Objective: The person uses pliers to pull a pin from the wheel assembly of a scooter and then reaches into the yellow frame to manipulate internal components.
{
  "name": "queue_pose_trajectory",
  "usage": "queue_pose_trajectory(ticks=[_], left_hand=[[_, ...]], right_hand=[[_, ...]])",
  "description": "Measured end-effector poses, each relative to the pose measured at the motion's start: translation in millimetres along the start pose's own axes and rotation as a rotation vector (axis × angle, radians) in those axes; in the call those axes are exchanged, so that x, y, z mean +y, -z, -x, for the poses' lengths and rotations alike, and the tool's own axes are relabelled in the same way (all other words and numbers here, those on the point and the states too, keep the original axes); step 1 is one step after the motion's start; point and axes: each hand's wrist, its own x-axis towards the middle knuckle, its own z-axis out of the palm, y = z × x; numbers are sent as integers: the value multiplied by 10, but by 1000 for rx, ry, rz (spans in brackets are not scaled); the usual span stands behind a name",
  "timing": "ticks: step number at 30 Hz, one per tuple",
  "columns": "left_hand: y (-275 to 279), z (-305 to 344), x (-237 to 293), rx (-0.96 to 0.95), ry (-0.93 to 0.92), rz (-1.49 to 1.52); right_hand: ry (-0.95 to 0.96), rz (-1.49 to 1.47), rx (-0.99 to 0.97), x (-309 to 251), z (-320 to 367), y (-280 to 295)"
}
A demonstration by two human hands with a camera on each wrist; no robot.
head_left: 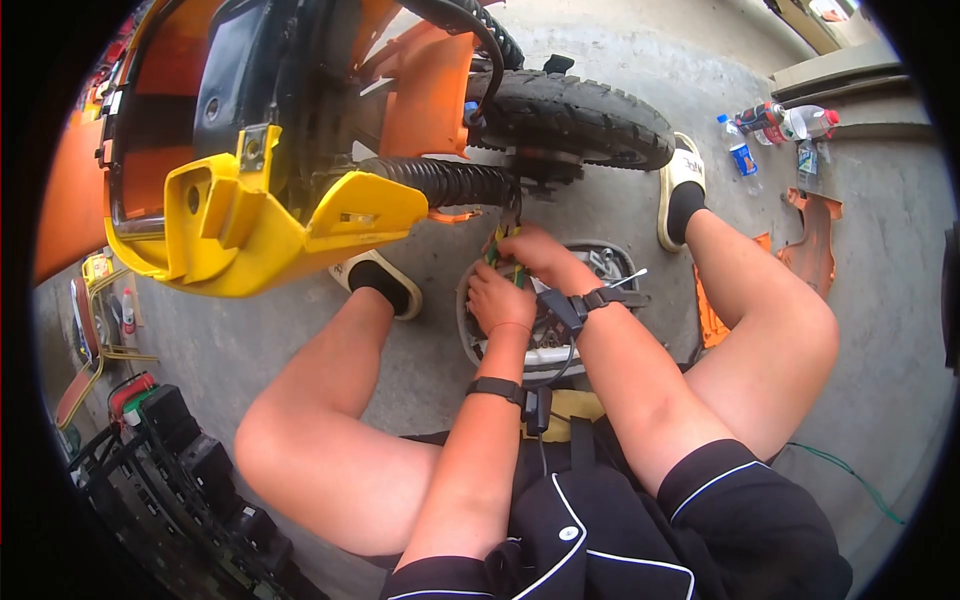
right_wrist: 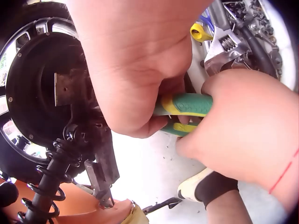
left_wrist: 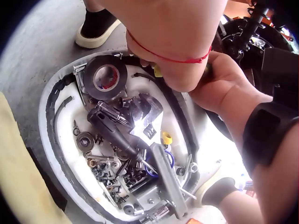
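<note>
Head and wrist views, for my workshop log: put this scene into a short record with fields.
Left hand: grips green-and-yellow tool handles
Right hand: curled round the same tool
Below hands: rounded white tray
In tray: round black tape roll, silver metal adjustable wrench, black-handled screwdriver
Beyond hands: black rubber tyre
Head view, upper left: yellow plastic panel

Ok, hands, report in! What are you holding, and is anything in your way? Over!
Left hand, right hand: both gripping pliers. Pliers partly covered. Cluttered tray close by.
</note>
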Motion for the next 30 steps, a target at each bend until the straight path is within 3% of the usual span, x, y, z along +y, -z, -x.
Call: queue_pose_trajectory(ticks=[11, 30], left_hand=[[-99, 111, 63, 31, -16, 4], [-28, -33, -15, 139, -92, 86]], right_hand=[[-48, -150, -132, -62, 34, 119], [-25, -423, -144, 103, -45, 40]])
